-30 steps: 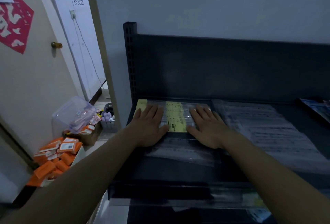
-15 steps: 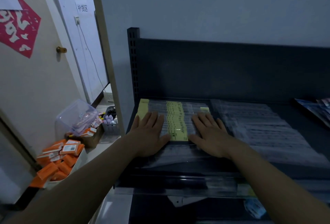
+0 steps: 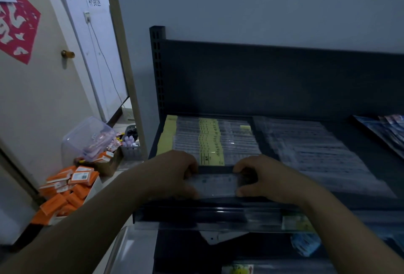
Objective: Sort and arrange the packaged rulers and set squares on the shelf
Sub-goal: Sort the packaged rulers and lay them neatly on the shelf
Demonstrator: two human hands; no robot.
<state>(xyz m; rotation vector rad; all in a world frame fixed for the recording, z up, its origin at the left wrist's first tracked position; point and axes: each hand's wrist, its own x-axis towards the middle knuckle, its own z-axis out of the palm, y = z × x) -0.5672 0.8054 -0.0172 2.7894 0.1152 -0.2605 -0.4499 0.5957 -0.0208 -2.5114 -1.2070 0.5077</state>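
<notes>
Item: clear ruler pack, near front edge of shelf, left end. Left hand, right hand each grasping one end. Risk: slick wrap slips, disturbs labelled row behind.

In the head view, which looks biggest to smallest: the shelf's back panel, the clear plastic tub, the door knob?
1. back panel
2. clear plastic tub
3. door knob, smallest by far
</notes>
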